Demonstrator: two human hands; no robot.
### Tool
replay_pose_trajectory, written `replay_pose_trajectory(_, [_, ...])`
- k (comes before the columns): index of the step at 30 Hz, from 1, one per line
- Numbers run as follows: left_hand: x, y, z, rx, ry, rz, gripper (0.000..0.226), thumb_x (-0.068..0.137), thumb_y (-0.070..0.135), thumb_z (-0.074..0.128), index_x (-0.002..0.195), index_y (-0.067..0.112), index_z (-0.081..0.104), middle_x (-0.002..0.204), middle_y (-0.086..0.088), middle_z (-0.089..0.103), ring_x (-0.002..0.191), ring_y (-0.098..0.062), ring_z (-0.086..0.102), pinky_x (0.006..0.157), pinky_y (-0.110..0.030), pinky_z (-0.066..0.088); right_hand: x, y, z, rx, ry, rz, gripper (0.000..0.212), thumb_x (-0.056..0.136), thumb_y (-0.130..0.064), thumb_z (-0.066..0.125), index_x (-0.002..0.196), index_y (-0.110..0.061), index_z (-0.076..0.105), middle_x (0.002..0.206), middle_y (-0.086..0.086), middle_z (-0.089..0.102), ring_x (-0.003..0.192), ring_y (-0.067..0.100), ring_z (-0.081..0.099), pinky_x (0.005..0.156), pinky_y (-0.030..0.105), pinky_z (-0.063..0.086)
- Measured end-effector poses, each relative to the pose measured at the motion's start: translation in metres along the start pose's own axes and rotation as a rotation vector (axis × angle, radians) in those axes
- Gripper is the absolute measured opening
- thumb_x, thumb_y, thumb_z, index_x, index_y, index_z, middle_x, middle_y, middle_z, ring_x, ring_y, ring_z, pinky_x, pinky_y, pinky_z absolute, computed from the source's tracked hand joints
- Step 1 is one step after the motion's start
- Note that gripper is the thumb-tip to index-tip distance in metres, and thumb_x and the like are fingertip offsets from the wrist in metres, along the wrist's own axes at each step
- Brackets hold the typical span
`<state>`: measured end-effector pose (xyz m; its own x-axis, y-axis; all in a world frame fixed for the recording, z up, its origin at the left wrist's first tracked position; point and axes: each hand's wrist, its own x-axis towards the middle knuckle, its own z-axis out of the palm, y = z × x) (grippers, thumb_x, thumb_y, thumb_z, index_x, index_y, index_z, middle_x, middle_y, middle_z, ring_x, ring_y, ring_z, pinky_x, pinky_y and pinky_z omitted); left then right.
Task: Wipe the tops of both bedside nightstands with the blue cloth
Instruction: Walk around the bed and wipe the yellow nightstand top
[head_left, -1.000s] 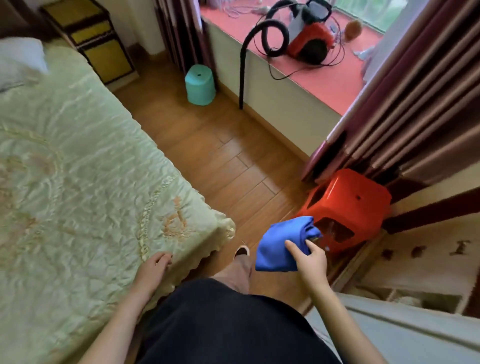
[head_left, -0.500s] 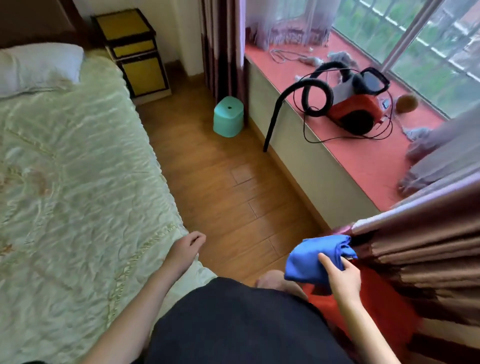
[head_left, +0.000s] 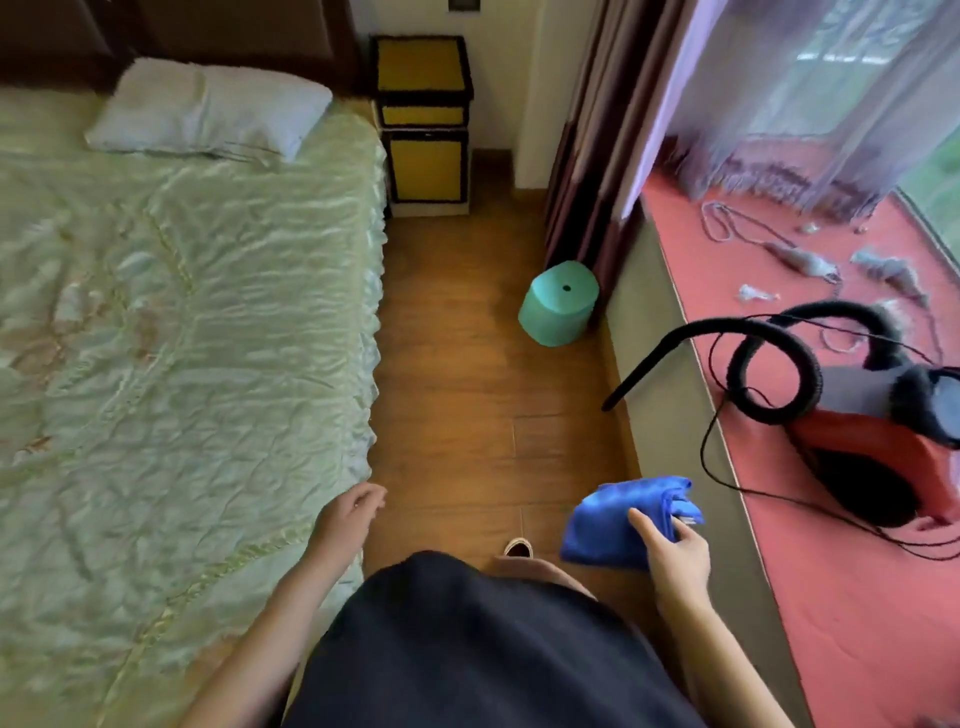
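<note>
View swung to boxy nightstand (head_left: 422, 122), right hand (head_left: 670, 558) gripping plush blue cloth (head_left: 621, 519)

Bare forearms, no sleeves; dark navy top (head_left: 467, 649); tan trousers (head_left: 540, 569); light shoe (head_left: 518, 546).

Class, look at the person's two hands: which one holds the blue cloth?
The right hand grips the blue cloth over the floor; the left hand, empty, is at the bed's edge.
</note>
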<state>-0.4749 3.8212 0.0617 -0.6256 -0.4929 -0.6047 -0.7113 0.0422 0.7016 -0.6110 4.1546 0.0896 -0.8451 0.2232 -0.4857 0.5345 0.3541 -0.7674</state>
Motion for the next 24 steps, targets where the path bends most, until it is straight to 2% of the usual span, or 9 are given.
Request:
replay_pose_trajectory(4, [0.025,0.013,-0.013,-0.088,0.169,-0.122,0.021,0.097,0.026,0.05,0.085,0.025,0.067,0.094,-0.001,0.07,0.093,-0.022,0.064,0.086,-0.038,0.048,0.069,-0.077,0.038,-0.099,-0.181,-0.101,0.014,0.083,-0.019,0.071,0.075,-0.009,0.066,0.072,0.004,0.067,0.071,0.018,0.06,0.065,0.031,0.045])
replay_pose_trajectory(7, [0.048,0.019,-0.023,-0.154,0.259,-0.194,0.019,0.097,0.031,0.051,0.091,0.022,0.067,0.096,0.0,0.071,0.094,-0.022,0.065,0.087,-0.039,0.048,0.112,-0.126,0.074,-0.131,-0.301,-0.163,0.021,0.083,-0.018,0.071,0.077,0.001,0.065,0.071,0.008,0.066,0.066,0.017,0.057,0.063,0.032,0.045])
replay_pose_trajectory(11, [0.101,0.04,-0.028,-0.202,0.313,-0.237,0.019,0.096,0.033,0.052,0.094,0.021,0.067,0.098,-0.001,0.07,0.094,-0.021,0.066,0.089,-0.039,0.049,0.167,-0.178,0.128,-0.167,-0.384,-0.196,0.021,0.083,-0.018,0.071,0.08,0.001,0.066,0.071,0.008,0.069,0.065,0.016,0.058,0.062,0.031,0.045])
replay_pose_trajectory(14, [0.161,0.071,-0.039,-0.216,0.296,-0.232,0.018,0.096,0.031,0.052,0.095,0.021,0.067,0.098,-0.003,0.069,0.096,-0.024,0.066,0.094,-0.043,0.05,0.208,-0.212,0.169,-0.184,-0.377,-0.195,0.022,0.082,-0.02,0.072,0.079,0.001,0.066,0.073,0.014,0.071,0.067,0.019,0.06,0.064,0.033,0.047])
replay_pose_trajectory(18, [0.256,0.14,-0.07,-0.186,0.254,-0.171,0.018,0.096,0.029,0.052,0.089,0.023,0.067,0.095,-0.003,0.071,0.092,-0.023,0.065,0.095,-0.046,0.05,0.255,-0.267,0.212,-0.184,-0.297,-0.18,0.019,0.083,-0.019,0.071,0.076,-0.003,0.066,0.07,0.007,0.068,0.069,0.022,0.061,0.06,0.031,0.046])
replay_pose_trajectory(21, [0.318,0.207,-0.096,-0.143,0.191,-0.096,0.022,0.091,0.037,0.05,0.088,0.025,0.068,0.094,0.0,0.071,0.091,-0.021,0.065,0.09,-0.041,0.05,0.285,-0.311,0.233,-0.152,-0.21,-0.151,0.02,0.084,-0.02,0.071,0.078,-0.003,0.064,0.073,0.009,0.068,0.069,0.024,0.062,0.057,0.03,0.045])
replay_pose_trajectory(24, [0.374,0.27,-0.119,-0.137,0.167,-0.035,0.022,0.096,0.034,0.047,0.091,0.027,0.068,0.098,0.004,0.069,0.094,-0.017,0.064,0.086,-0.034,0.048,0.316,-0.353,0.252,-0.137,-0.147,-0.132,0.019,0.084,-0.02,0.071,0.077,-0.004,0.062,0.074,0.008,0.066,0.072,0.026,0.062,0.058,0.03,0.044])
